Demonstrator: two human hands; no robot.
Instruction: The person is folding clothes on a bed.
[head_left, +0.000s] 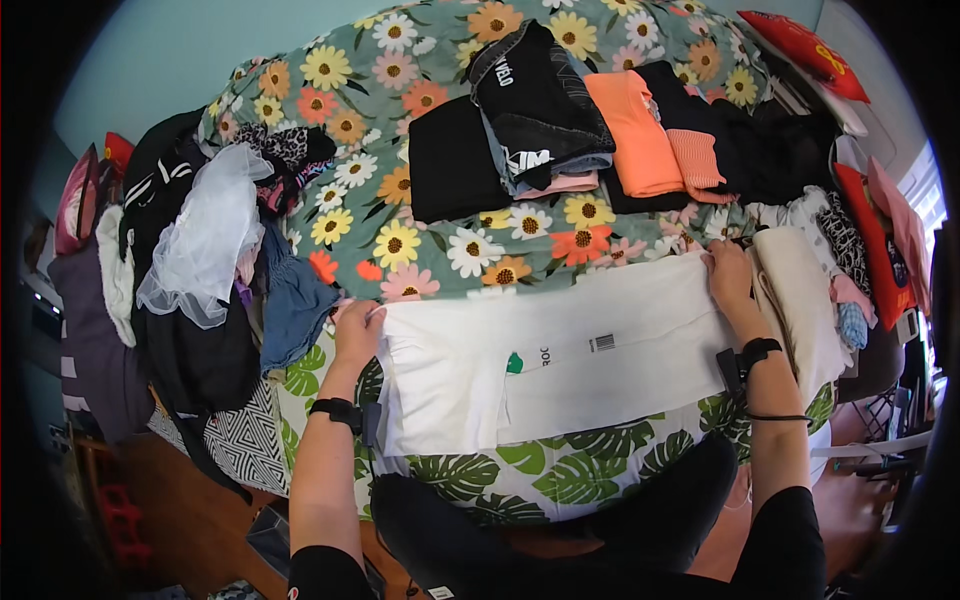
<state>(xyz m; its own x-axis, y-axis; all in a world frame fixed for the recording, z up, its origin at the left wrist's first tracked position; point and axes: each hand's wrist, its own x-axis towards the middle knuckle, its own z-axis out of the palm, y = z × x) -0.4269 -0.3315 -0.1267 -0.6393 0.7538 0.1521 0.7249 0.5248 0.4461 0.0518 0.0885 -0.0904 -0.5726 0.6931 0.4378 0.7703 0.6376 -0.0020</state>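
A white garment (450, 375), likely a T-shirt, lies stretched in a long folded strip across the bed in front of me. It bears a small green mark and dark print near its middle, and its left part is doubled over. At the strip's far left corner, my left hand (358, 335) pinches the cloth between thumb and fingers. My right hand (729, 276) grips the far right corner, close to a rolled beige cloth (802, 315). Under the garment spreads a bed cover with green leaves (577, 480).
Folded black clothes (457, 161), dark jeans (544, 97) and an orange garment (637, 135) are stacked on a flowered quilt (397, 244). Left are loose clothes, including sheer white fabric (206, 225) and a blue denim piece (296, 304). Crumpled clothes (847, 247) and red packages (877, 247) sit right.
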